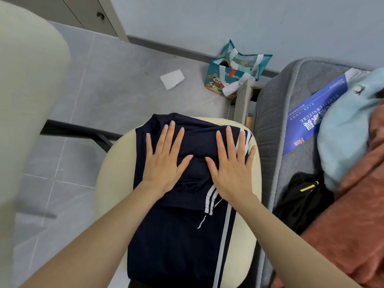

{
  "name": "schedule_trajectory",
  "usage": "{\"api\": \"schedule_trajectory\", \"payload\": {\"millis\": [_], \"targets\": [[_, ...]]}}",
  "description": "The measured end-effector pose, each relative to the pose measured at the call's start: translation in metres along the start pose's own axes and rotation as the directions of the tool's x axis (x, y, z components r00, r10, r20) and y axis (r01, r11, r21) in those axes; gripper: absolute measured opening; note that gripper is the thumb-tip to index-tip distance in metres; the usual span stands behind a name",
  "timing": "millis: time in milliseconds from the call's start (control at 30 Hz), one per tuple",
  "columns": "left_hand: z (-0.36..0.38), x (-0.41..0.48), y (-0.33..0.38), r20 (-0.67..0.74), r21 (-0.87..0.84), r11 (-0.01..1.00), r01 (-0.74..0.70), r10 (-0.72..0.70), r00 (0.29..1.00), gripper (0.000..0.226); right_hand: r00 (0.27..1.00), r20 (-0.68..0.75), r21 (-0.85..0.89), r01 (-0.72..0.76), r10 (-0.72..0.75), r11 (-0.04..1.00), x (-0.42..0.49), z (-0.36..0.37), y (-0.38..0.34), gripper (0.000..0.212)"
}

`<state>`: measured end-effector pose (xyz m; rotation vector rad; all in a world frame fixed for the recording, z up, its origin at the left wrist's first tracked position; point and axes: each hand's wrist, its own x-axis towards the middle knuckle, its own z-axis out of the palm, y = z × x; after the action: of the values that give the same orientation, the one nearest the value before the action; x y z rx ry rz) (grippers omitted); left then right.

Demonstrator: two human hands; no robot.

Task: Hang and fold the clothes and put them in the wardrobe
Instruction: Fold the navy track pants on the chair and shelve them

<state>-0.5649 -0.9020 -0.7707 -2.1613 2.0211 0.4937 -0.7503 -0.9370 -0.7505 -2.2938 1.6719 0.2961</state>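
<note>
Both hands lie flat, fingers straight and spread: our left hand (164, 157) and right hand (229, 163) press side by side on the folded navy trousers (176, 238), which rest on the cream chair seat (113, 167) beside the grey mattress (269, 142).

One head-worn wide-angle camera looks steeply down from close above a cream chair seat (112, 173), tiled floor (93, 90) beyond, mattress (276, 121) at right.

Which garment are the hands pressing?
The navy striped garment, under the left hand and right hand; the black garment, blue garment and rust cloth lie on the mattress.
</note>
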Motion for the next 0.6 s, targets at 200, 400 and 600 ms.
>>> {"api": "schedule_trajectory", "payload": {"millis": [200,400,600], "targets": [[-0.040,0.040,-0.025,0.077,0.126,0.969,-0.214,0.206,0.976,0.063,0.993,0.052,-0.144,0.109,-0.103,0.983,0.027,-0.036,0.007,0.063],[-0.074,0.084,-0.029,0.347,-0.013,0.988,-0.152,0.147,0.926,0.078,0.968,0.245,0.036,0.049,-0.057,0.998,0.068,-0.066,0.014,0.057],[-0.085,0.068,-0.023,0.265,0.055,0.989,-0.136,0.117,0.957,0.018,0.970,0.198,-0.107,0.168,-0.144,0.980,0.059,-0.080,0.005,0.029]]}}
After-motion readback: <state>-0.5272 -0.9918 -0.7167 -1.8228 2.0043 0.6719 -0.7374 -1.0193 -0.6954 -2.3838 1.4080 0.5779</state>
